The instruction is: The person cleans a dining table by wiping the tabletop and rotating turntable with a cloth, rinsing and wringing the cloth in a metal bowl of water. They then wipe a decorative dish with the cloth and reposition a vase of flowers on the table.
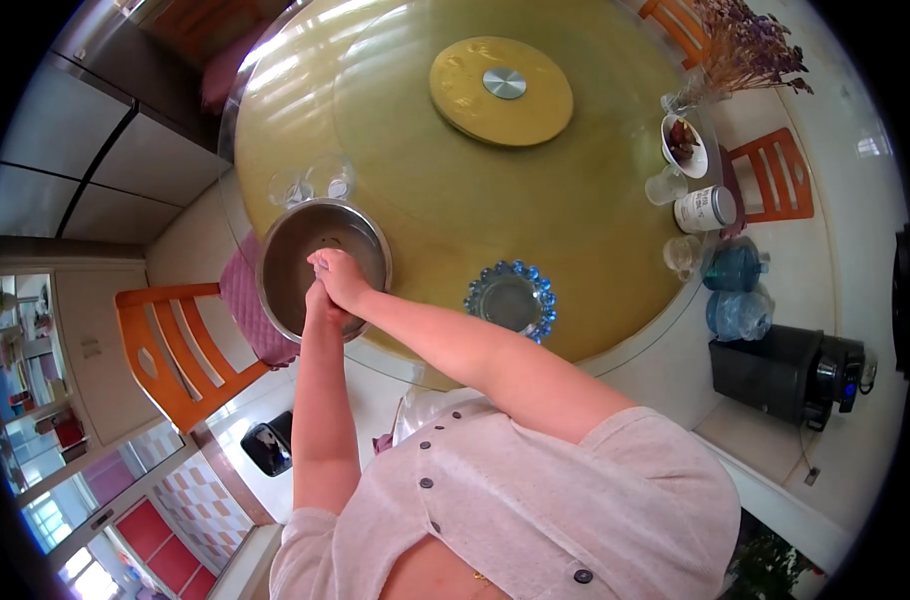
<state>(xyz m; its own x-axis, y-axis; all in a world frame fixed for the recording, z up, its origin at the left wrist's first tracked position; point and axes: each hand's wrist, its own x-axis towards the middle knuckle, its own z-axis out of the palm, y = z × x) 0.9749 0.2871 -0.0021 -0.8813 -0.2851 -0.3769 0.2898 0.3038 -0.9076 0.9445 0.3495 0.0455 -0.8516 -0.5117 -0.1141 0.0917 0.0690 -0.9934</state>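
Observation:
A round metal bowl (275, 262) stands at the near left edge of the glass-topped table. Both my hands are together over its right half. My right hand (342, 277) lies against my left hand (320, 302), which is lower and partly covered by it. The fingers are bent and pressed together; whatever they hold, if anything, is hidden. Something small lies in the bowl beyond the fingers, too small to name. Two clear glasses (337, 185) stand just behind the bowl. To the right sits a glass dish with a blue beaded rim (551, 300).
A yellow turntable (475, 90) is at the table's middle. Along the right edge are a bowl of dark food (700, 163), a white can (702, 209) and glass cups (683, 255). An orange chair (190, 345) and a black bin (268, 447) are at the left.

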